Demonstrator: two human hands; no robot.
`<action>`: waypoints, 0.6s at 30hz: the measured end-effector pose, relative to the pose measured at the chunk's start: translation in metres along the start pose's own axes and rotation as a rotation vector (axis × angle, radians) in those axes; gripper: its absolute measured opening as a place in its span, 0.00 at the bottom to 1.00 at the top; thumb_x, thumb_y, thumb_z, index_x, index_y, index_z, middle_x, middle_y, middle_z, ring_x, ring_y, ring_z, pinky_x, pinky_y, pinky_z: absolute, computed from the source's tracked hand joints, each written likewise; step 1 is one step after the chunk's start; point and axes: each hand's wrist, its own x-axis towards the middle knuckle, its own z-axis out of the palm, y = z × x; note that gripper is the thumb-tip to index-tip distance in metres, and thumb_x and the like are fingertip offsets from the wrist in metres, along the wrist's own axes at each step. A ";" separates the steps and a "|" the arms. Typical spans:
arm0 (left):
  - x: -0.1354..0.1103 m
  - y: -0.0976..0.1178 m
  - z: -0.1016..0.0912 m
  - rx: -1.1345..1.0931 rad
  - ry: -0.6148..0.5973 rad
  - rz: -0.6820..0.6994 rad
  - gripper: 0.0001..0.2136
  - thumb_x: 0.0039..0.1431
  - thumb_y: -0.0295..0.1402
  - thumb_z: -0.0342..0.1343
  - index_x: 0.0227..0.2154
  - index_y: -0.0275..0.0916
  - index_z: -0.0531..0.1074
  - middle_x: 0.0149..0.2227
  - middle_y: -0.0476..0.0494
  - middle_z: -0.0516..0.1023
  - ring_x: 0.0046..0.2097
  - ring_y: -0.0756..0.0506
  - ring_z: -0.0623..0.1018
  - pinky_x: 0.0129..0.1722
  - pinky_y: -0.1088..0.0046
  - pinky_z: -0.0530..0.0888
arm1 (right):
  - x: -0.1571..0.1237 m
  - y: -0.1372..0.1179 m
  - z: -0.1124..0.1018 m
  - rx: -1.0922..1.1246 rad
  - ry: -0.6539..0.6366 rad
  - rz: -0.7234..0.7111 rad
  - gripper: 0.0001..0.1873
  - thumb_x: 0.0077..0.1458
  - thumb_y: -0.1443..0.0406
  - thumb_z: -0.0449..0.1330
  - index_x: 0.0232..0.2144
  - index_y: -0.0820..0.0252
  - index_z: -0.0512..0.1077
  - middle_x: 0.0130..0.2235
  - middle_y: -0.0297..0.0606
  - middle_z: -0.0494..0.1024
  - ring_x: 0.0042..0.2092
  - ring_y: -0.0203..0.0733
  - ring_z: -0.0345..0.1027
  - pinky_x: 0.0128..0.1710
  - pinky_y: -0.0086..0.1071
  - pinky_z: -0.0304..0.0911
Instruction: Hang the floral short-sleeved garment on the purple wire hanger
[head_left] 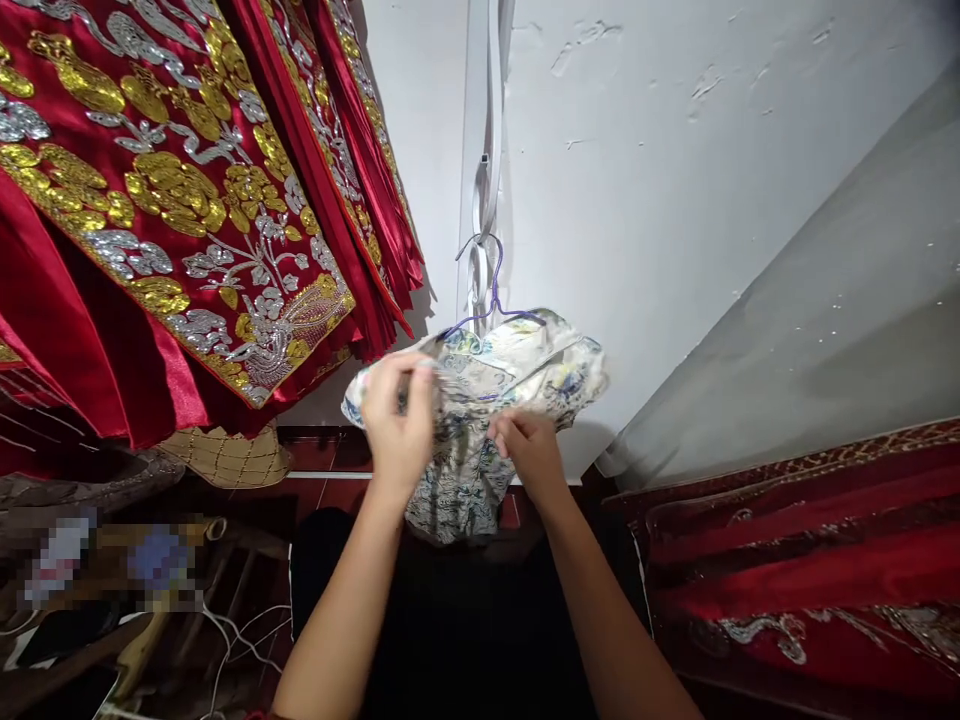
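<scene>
A white floral blouse (457, 490) with blue, green and yellow print hangs in front of me on a thin purple hanger (496, 285). My left hand (401, 415) is raised before the blouse's left shoulder, its thumb and fingers curled together and slightly blurred. Whatever lies between those fingertips is too small to make out. Lower, at the right of the gathered bodice, my right hand (529, 445) is closed in a pinch against the cloth. The hanger's hook is caught on a white looped hanging strip (480, 200) along the wall.
Red satin garments (180, 200) with gold and silver sequins hang at the upper left. More red embroidered cloth (810, 570) is at the lower right. A white wall (637, 200) stands behind the blouse. White cables (232, 640) trail by wooden furniture at lower left.
</scene>
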 end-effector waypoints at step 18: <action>-0.116 -0.088 -0.020 -0.492 -0.263 -1.016 0.10 0.50 0.37 0.65 0.27 0.35 0.76 0.26 0.46 0.77 0.34 0.45 0.77 0.40 0.68 0.75 | -0.060 0.022 -0.007 0.243 -0.023 0.175 0.16 0.54 0.58 0.60 0.18 0.59 0.71 0.16 0.32 0.64 0.20 0.34 0.53 0.22 0.31 0.47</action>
